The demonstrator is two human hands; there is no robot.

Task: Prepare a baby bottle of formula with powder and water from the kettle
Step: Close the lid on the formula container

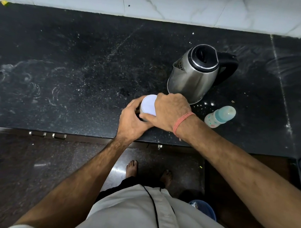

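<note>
Both hands hold a white-lidded tin on the black counter — left hand round its side, right hand curled over the lid. Just behind stands a steel kettle; a capped bottle stands to the right.

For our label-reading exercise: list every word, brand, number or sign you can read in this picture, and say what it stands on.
No text can be read anywhere.
Baby bottle: small coloured prints on its side, too blurred to tell as words or marks.
White lid of the container under both hands: blank.
Kettle: no brand or marking shows.
</note>
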